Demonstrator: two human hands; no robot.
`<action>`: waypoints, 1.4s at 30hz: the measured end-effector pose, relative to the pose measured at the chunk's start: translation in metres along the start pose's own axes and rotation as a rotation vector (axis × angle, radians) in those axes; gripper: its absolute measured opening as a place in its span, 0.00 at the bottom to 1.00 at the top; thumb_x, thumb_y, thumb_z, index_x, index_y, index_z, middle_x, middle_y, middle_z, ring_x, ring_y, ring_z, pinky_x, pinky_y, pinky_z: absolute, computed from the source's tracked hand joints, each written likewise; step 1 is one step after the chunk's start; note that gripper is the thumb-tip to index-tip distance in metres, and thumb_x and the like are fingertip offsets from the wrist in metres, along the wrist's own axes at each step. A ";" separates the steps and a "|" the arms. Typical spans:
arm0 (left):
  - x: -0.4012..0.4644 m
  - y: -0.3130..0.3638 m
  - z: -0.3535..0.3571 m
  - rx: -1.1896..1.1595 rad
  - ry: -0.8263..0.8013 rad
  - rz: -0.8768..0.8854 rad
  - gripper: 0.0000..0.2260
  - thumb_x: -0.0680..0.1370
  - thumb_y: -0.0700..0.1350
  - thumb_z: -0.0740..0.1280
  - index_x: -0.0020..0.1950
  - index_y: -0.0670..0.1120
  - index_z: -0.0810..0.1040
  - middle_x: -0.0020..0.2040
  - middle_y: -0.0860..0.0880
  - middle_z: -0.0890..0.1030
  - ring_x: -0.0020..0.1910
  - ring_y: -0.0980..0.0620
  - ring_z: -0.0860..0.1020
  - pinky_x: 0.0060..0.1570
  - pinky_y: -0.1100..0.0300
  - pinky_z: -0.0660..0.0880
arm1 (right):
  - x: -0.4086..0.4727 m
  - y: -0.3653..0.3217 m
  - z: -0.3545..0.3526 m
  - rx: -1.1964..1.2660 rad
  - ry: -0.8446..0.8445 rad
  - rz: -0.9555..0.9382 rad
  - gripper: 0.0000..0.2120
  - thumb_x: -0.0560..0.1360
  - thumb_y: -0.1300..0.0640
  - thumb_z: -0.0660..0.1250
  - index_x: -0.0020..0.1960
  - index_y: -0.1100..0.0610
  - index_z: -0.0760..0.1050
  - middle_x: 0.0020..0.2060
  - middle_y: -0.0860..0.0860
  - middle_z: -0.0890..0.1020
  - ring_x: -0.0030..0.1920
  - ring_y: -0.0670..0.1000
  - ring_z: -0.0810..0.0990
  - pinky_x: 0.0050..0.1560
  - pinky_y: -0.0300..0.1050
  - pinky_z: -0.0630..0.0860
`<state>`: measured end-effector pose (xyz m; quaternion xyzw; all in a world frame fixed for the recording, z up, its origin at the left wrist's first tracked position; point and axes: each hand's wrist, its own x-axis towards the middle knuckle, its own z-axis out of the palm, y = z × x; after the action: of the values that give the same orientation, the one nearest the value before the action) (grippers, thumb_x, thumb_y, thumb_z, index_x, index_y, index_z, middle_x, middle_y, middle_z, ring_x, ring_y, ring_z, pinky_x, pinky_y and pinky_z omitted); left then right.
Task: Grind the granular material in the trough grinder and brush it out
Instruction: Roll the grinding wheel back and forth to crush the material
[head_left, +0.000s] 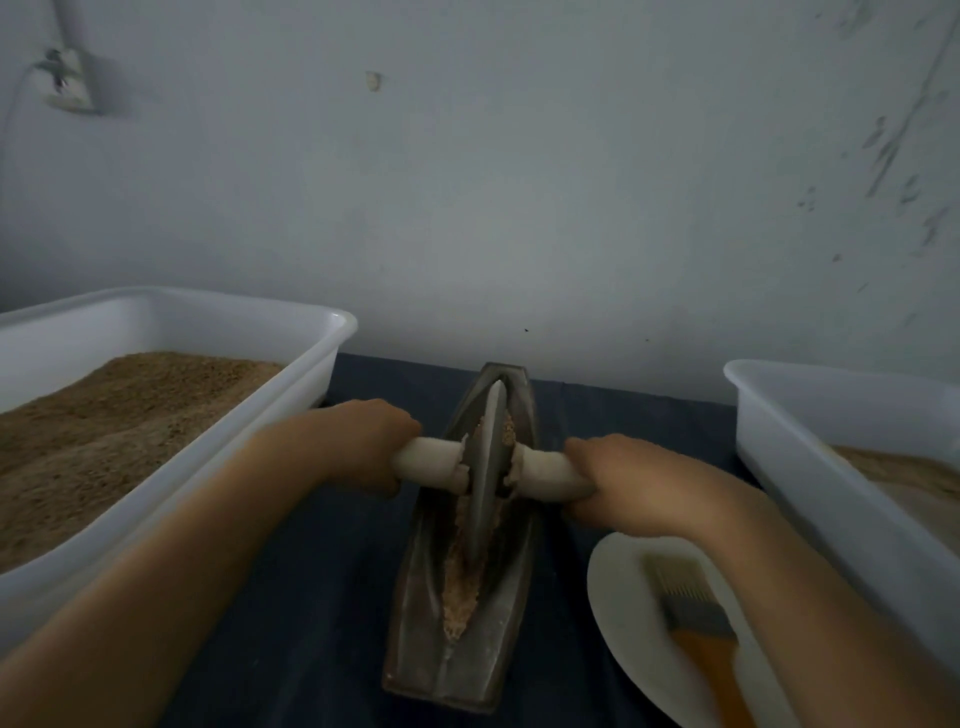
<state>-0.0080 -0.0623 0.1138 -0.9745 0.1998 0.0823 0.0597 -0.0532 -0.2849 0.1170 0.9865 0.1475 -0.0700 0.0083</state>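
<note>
Two bare forearms reach in from the lower corners of the view, each ending in a bare hand: the left hand and the right hand. No sleeve, glove, watch, ring or bracelet shows on either arm as far as the view reaches. The forearms look smooth and slender, tapering toward the wrists; fine detail is blurred.
</note>
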 end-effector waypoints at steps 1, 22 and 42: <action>-0.005 0.000 -0.003 0.007 -0.061 0.011 0.19 0.74 0.46 0.69 0.64 0.49 0.71 0.60 0.50 0.76 0.59 0.51 0.75 0.59 0.57 0.71 | -0.006 -0.003 -0.004 0.028 -0.060 -0.013 0.08 0.76 0.53 0.65 0.51 0.55 0.68 0.43 0.48 0.72 0.43 0.47 0.72 0.32 0.35 0.63; 0.029 -0.004 0.023 0.041 0.451 -0.061 0.11 0.76 0.48 0.65 0.55 0.49 0.69 0.56 0.49 0.77 0.55 0.49 0.76 0.54 0.55 0.67 | 0.036 0.015 0.032 -0.205 0.540 0.066 0.11 0.75 0.54 0.62 0.56 0.54 0.67 0.52 0.51 0.75 0.52 0.54 0.72 0.42 0.45 0.55; -0.015 0.000 -0.009 -0.038 -0.201 0.043 0.16 0.74 0.45 0.69 0.62 0.47 0.74 0.56 0.48 0.79 0.52 0.53 0.78 0.53 0.61 0.73 | -0.016 -0.010 -0.014 0.065 -0.160 -0.027 0.11 0.75 0.52 0.66 0.53 0.57 0.72 0.45 0.51 0.76 0.43 0.49 0.75 0.37 0.40 0.68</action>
<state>-0.0204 -0.0577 0.1251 -0.9578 0.2123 0.1847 0.0591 -0.0690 -0.2792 0.1331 0.9755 0.1574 -0.1534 -0.0127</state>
